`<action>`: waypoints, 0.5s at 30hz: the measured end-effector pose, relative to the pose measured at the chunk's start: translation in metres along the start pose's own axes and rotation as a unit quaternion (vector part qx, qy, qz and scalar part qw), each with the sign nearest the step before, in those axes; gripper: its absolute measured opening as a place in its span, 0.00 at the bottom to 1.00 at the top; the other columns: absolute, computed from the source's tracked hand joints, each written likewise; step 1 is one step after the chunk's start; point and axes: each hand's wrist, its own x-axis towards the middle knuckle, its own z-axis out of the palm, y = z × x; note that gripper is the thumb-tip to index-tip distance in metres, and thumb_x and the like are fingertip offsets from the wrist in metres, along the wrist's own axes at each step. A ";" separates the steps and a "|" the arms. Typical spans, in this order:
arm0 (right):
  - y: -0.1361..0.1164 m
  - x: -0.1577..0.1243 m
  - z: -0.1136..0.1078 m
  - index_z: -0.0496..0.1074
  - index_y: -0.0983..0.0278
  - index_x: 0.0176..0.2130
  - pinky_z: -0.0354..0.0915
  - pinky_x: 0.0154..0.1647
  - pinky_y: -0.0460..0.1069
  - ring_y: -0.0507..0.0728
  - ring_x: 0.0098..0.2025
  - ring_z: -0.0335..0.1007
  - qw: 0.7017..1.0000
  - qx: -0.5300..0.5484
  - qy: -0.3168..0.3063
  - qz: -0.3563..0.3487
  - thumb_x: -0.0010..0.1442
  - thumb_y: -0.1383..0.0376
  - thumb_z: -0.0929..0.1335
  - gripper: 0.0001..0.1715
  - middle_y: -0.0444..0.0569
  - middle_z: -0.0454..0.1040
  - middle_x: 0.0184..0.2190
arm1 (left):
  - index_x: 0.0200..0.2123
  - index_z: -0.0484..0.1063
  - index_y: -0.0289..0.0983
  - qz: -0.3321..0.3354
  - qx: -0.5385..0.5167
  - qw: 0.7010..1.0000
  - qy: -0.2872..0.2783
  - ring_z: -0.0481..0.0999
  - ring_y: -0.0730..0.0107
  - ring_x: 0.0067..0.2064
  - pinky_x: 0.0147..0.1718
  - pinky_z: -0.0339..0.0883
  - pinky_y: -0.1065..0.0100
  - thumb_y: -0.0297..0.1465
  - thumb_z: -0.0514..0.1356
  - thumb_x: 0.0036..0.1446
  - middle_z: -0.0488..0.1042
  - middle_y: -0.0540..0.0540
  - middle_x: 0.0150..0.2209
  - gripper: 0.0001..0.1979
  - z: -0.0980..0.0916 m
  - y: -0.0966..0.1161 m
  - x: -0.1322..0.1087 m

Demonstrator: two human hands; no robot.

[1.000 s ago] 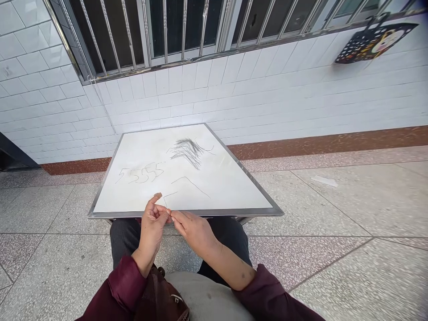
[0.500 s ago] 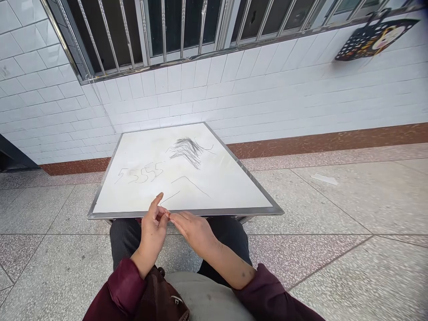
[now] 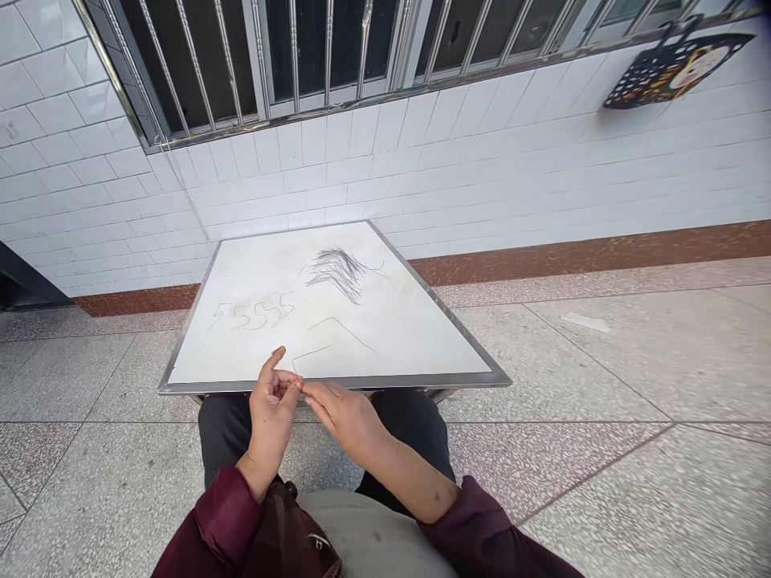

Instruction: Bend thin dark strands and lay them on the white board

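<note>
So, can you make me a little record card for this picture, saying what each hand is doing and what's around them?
left hand: fingers curled, touching the right hand's fingertips
right hand: fingertips at the left hand; anything held is too thin to see
board: white board with a metal rim, over dark trousers
on board: black hairs in a bunch, more laid in thin lines
behind: tiled wall, barred window
</note>
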 end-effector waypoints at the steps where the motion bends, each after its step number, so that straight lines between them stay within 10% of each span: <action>1: 0.000 0.000 0.000 0.69 0.62 0.43 0.66 0.31 0.47 0.53 0.34 0.74 1.000 -0.009 -0.001 -0.007 0.66 0.70 0.62 0.08 0.46 0.77 0.32 | 0.58 0.66 0.40 0.006 0.015 1.000 0.001 0.71 0.70 0.34 0.39 0.66 0.68 0.31 0.64 0.55 0.74 0.49 0.32 0.27 -0.001 0.000 0.000; 15: 0.017 -0.003 -0.003 0.69 0.62 0.32 0.58 0.26 0.46 0.51 0.29 0.68 0.998 -0.042 -0.016 -0.047 0.67 0.70 0.62 0.12 0.43 0.71 0.25 | 0.58 0.68 0.43 0.020 0.141 0.987 -0.073 0.71 0.71 0.32 0.35 0.65 0.69 0.25 0.61 0.54 0.74 0.51 0.31 0.27 -0.010 -0.005 -0.002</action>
